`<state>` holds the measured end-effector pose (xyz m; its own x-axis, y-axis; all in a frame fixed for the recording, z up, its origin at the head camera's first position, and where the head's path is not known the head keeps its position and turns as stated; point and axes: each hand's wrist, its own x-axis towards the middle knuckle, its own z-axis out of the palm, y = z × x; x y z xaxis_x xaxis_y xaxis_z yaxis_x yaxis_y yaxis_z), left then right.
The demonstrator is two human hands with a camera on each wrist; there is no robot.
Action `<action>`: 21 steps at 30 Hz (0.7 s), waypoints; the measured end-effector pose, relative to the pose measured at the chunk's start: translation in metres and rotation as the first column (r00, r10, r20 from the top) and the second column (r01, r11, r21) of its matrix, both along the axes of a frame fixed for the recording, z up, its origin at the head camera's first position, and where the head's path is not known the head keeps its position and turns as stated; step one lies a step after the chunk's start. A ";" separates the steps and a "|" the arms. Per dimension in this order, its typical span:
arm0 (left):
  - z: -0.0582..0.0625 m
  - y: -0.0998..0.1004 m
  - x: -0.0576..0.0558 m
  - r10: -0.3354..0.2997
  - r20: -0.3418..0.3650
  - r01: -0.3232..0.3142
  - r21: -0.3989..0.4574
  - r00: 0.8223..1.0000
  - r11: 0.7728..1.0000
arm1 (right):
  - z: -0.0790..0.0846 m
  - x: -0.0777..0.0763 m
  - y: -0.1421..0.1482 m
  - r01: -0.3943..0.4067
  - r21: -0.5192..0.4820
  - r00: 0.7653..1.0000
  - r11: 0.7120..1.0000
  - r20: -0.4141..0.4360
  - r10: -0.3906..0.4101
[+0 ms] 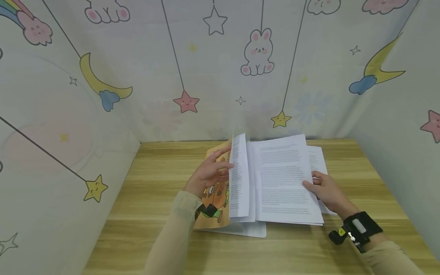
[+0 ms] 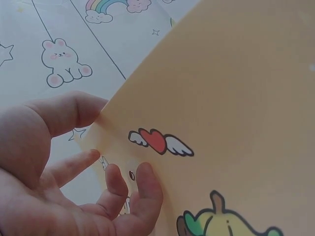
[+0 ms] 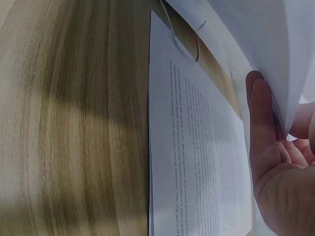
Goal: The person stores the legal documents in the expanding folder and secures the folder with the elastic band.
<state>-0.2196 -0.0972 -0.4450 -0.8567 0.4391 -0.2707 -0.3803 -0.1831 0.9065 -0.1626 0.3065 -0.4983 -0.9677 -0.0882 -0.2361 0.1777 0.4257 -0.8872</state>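
Observation:
An orange folder (image 1: 223, 219) printed with cartoon figures stands partly open, tilted, in the head view. My left hand (image 1: 207, 173) holds it by the edge; in the left wrist view the fingers (image 2: 147, 182) of that hand lie against its orange face, near a winged red heart. Beside the folder's opening, white printed sheets (image 1: 283, 179) fan out, with a few curled upright against the orange cover. My right hand (image 1: 328, 191) pinches the right edge of the sheets between thumb and fingers. From the right wrist view, they are lifted and bent at the grip.
More printed paper (image 3: 192, 147) lies flat on the wooden table (image 1: 154, 183), under and right of the lifted sheets. A pale flat panel (image 1: 240, 229) extends below the folder. Cartoon-patterned white walls (image 1: 213, 76) enclose the back and both sides.

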 end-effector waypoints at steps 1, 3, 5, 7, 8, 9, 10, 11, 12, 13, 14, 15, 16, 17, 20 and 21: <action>0.000 0.000 0.000 0.000 0.002 0.000 0.001 1.000 1.000 | 0.000 0.000 -0.001 0.002 0.000 1.000 1.000 0.002 -0.002; -0.001 0.000 0.000 -0.001 0.004 0.001 0.003 1.000 1.000 | 0.000 0.001 -0.003 0.005 -0.004 1.000 1.000 0.008 -0.005; -0.001 0.000 0.000 -0.002 0.004 0.002 0.003 1.000 1.000 | 0.000 0.001 -0.005 0.003 0.002 1.000 1.000 0.016 -0.003; -0.001 0.000 -0.001 -0.003 0.005 0.003 0.008 1.000 1.000 | -0.001 0.001 -0.006 0.000 0.015 1.000 1.000 0.021 0.000; -0.001 0.000 -0.001 -0.003 0.004 0.003 0.008 1.000 1.000 | -0.001 0.001 -0.006 -0.005 0.019 1.000 1.000 0.022 0.004; -0.001 0.000 -0.001 -0.004 0.003 0.004 0.009 1.000 1.000 | -0.001 0.000 -0.007 -0.007 0.027 1.000 1.000 0.021 0.006; -0.001 0.000 -0.001 -0.006 0.000 0.006 0.008 1.000 1.000 | -0.001 0.000 -0.007 -0.014 0.036 1.000 0.999 0.020 0.013; -0.001 -0.001 -0.001 -0.006 -0.002 0.006 0.009 1.000 1.000 | -0.002 0.000 -0.007 -0.012 0.037 1.000 0.999 0.021 0.012; -0.002 -0.001 -0.001 -0.007 -0.004 0.007 0.008 1.000 1.000 | -0.002 0.000 -0.007 -0.017 0.033 1.000 0.999 0.019 0.017; -0.002 -0.001 -0.001 -0.008 -0.006 0.008 0.007 1.000 1.000 | -0.001 0.000 -0.008 -0.017 0.029 1.000 0.999 0.020 0.016; -0.001 -0.001 0.000 -0.008 -0.009 0.008 0.005 1.000 1.000 | -0.001 0.000 -0.008 -0.024 0.023 1.000 0.999 0.020 0.023; -0.001 -0.001 0.000 -0.008 -0.013 0.008 0.005 1.000 1.000 | 0.000 0.000 -0.008 -0.026 0.019 0.999 0.999 0.022 0.025; -0.002 -0.001 -0.001 -0.008 -0.016 0.008 0.002 1.000 1.000 | 0.001 -0.001 -0.009 -0.031 0.009 0.999 0.999 0.025 0.030; -0.002 -0.001 -0.001 -0.006 -0.014 0.006 0.004 1.000 1.000 | 0.002 -0.001 -0.009 -0.032 0.001 0.999 0.999 0.027 0.032; -0.002 0.000 -0.001 0.000 -0.008 0.000 0.008 1.000 1.000 | 0.005 -0.002 -0.011 -0.048 -0.002 0.999 0.999 0.024 0.048; -0.002 0.000 -0.001 0.002 -0.005 -0.002 0.011 1.000 1.000 | 0.006 -0.003 -0.011 -0.052 -0.003 0.998 0.999 0.023 0.052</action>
<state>-0.2206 -0.0974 -0.4466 -0.8590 0.4402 -0.2616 -0.3752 -0.1935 0.9065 -0.1656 0.2955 -0.4922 -0.9561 -0.1393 -0.2577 0.1754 0.4325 -0.8844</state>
